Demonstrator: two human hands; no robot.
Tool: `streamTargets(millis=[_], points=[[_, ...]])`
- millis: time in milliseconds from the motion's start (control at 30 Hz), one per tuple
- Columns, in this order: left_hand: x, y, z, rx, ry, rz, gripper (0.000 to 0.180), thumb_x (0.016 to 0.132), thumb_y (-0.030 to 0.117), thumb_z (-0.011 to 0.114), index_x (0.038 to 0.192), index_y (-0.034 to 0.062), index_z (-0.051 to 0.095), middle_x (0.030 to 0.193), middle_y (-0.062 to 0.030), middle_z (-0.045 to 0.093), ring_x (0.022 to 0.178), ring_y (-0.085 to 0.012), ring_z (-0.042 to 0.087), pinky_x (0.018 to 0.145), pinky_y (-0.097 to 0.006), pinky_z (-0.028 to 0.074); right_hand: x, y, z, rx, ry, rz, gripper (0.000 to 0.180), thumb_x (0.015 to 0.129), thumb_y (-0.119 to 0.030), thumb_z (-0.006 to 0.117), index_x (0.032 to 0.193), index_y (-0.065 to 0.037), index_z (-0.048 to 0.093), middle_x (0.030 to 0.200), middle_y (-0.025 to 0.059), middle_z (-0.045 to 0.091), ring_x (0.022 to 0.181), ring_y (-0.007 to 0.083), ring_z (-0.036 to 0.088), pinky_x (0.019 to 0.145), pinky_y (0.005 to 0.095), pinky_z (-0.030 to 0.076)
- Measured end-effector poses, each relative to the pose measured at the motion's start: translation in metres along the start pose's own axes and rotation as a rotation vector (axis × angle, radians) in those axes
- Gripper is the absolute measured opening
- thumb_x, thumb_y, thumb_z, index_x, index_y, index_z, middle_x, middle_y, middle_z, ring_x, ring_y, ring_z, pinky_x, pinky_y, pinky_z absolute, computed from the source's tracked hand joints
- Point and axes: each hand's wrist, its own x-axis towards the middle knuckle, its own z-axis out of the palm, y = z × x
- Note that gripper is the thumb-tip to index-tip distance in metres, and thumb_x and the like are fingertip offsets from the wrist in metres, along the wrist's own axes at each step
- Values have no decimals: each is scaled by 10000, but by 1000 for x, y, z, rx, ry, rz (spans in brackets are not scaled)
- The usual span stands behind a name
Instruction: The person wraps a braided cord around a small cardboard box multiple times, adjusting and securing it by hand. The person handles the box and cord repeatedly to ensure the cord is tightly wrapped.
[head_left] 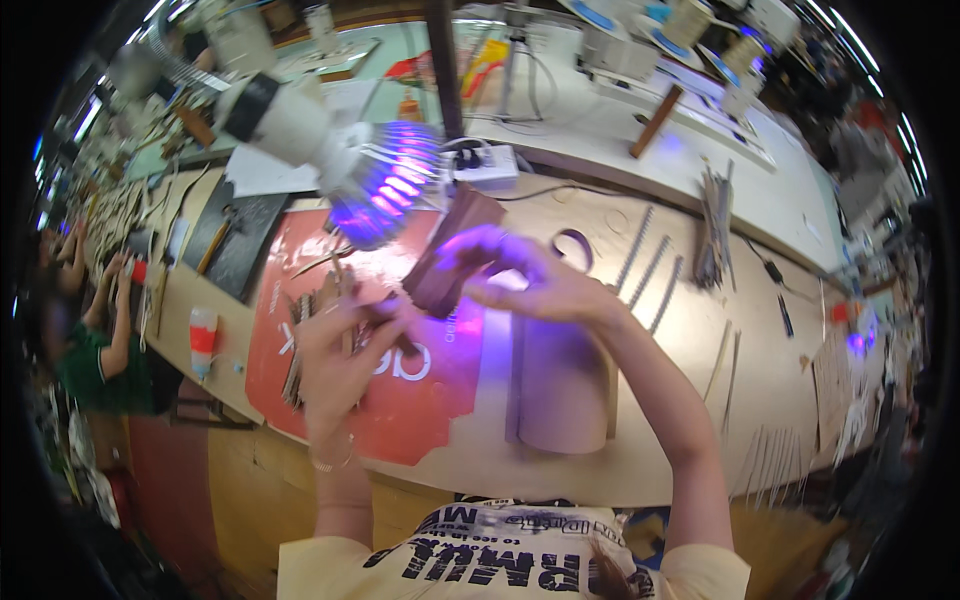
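My left hand point(335, 365) is over the red sheet point(420, 420), its thumb and fingers closed around a small dark brown strip point(384, 308), blurred by motion. Beneath and beside that hand is a pile of narrow brown strips point(293, 375). My right hand point(530, 275) is raised with its fingers curved and the thumb apart. Its fingertips overlap the edge of a stack of dark brown leather-like pieces point(445, 262); whether they touch is unclear. Under my right forearm lies a curved brown panel point(563, 400) on the table.
A lamp point(385, 180) with a purple glow hangs close above my hands. Beyond are a power strip point(485, 168), a brown loop point(572, 248) and bundled strips point(714, 230). A white bottle with a red band point(203, 342) stands left. Another person point(110, 350) works at far left.
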Motion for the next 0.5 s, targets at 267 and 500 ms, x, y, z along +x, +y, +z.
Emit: streamTargets(millis=[267,500], points=[[-37,44,60,-480,147,-41,166,767,-73,751,901,4,690,844,-47,674,767,-97,584,720,-226,463,-87,-33,69,251,118,64,594,847,-275,761,1324,-22,514,1206,92,611,1115,166,587,943,313,480],[-48,24,132,-760,-288,-524,155,886,75,704,1013,-13,685,894,-38,696,786,-64,607,716,-202,483,-176,-10,31,63,487,335,237,917,-229,695,958,4,689,707,-17,605,633,31,507,574,227,431]])
